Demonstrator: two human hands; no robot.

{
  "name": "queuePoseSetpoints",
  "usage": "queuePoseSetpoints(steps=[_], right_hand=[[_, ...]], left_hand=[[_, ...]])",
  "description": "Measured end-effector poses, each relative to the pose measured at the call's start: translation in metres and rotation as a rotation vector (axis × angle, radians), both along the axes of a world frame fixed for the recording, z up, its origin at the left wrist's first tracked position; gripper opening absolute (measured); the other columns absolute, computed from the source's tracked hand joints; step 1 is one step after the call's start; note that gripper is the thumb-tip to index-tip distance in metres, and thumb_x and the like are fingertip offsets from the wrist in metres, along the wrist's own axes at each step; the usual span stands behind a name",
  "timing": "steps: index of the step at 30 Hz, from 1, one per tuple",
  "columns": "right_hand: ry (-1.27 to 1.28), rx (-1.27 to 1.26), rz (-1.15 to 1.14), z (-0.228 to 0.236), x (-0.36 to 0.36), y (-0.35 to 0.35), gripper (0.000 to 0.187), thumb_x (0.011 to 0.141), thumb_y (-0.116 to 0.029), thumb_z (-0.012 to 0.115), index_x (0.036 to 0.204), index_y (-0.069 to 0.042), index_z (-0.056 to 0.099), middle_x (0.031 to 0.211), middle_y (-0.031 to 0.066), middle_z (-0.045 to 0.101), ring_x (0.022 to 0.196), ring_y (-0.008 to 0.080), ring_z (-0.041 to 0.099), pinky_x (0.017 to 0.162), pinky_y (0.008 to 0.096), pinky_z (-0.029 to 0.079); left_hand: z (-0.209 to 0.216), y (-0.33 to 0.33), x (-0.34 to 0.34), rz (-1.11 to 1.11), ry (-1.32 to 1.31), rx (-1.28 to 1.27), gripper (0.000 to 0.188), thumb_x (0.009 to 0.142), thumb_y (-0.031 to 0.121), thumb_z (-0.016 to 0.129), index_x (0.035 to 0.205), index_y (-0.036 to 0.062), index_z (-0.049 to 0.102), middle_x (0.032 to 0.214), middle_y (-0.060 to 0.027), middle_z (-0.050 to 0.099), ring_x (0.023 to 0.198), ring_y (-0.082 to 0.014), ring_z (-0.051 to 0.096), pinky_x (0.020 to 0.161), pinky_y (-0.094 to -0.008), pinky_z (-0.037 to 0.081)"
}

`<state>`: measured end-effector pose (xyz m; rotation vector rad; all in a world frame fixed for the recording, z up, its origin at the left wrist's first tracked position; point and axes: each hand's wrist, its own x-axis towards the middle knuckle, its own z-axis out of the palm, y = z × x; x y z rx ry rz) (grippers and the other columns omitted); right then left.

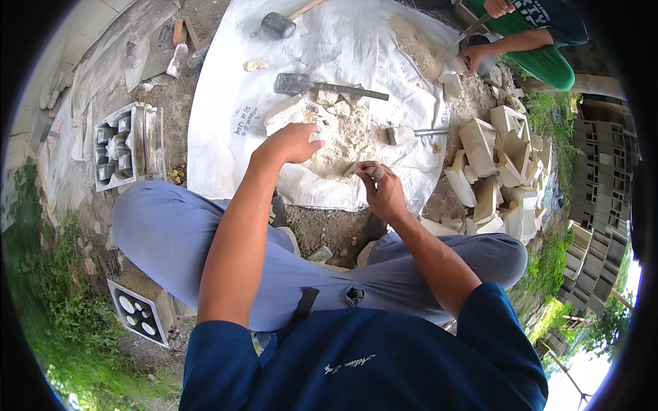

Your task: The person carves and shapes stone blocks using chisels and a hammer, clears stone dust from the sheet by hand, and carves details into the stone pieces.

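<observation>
I sit with a white sheet (214,147) spread before me, covered in the middle with pale crumbs and powder (349,140). My left hand (291,142) is over the left side of the crumbs, beside a pale, broken block (284,114). Its thumb and forefinger are apart, with nothing visible between them. My right hand (381,190), at the near edge of the pile, pinches a small pale chunk (354,168). Beyond the hands lies a grey, broad-headed mallet (293,83), its dark handle stretching right. A smaller hammer (401,135) rests to the right of the pile.
A black mallet (278,25) lies at the sheet's far side. Broken pale blocks (480,147) are heaped on the right. At the far right, another person's hand (473,58) works by the sheet. A metal block mould (123,147) stands on the left.
</observation>
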<state>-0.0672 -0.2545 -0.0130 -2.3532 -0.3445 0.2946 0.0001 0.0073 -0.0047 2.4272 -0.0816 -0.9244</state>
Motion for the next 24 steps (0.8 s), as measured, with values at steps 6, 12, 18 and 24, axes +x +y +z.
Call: queuePoseSetpoints(steps=[6, 12, 18, 24], right_hand=[[-0.313, 0.13, -0.067, 0.003, -0.002, -0.014, 0.008, 0.095, -0.013, 0.065, 0.1, -0.006, 0.066, 0.091, 0.0103, 0.071, 0.08, 0.032, 0.068, 0.068, 0.0399, 0.054], [-0.196, 0.077, 0.038, 0.012, 0.002, -0.001, 0.01, 0.094, -0.012, 0.067, 0.101, -0.005, 0.065, 0.096, 0.0101, 0.071, 0.082, 0.034, 0.067, 0.071, 0.0422, 0.054], [-0.186, 0.072, -0.074, 0.012, -0.008, -0.015, 0.006, 0.093, -0.011, 0.066, 0.095, -0.005, 0.066, 0.095, 0.009, 0.07, 0.088, 0.0325, 0.067, 0.073, 0.0416, 0.055], [-0.259, 0.153, -0.036, 0.023, -0.006, -0.011, 0.007, 0.095, -0.011, 0.065, 0.096, -0.003, 0.065, 0.095, 0.0113, 0.07, 0.087, 0.0348, 0.067, 0.073, 0.0426, 0.055]], left_hand=[[0.01, -0.013, 0.002, -0.009, 0.001, -0.032, 0.059, 0.099, 0.045, 0.054, 0.143, 0.0064, 0.051, 0.14, -0.0226, 0.056, 0.132, -0.0372, 0.051, 0.109, -0.0442, 0.042], [-0.001, -0.002, 0.001, -0.001, 0.068, 0.032, 0.057, 0.099, 0.044, 0.055, 0.142, 0.0066, 0.052, 0.14, -0.019, 0.057, 0.131, -0.0347, 0.053, 0.108, -0.0435, 0.044], [0.006, -0.019, 0.003, -0.024, 0.001, -0.029, 0.056, 0.099, 0.044, 0.056, 0.137, 0.0036, 0.055, 0.135, -0.0245, 0.059, 0.127, -0.0388, 0.055, 0.107, -0.0438, 0.044], [-0.001, -0.011, 0.002, -0.046, 0.084, 0.038, 0.055, 0.099, 0.043, 0.055, 0.143, 0.0093, 0.052, 0.14, -0.0182, 0.057, 0.13, -0.0349, 0.054, 0.108, -0.0439, 0.044]])
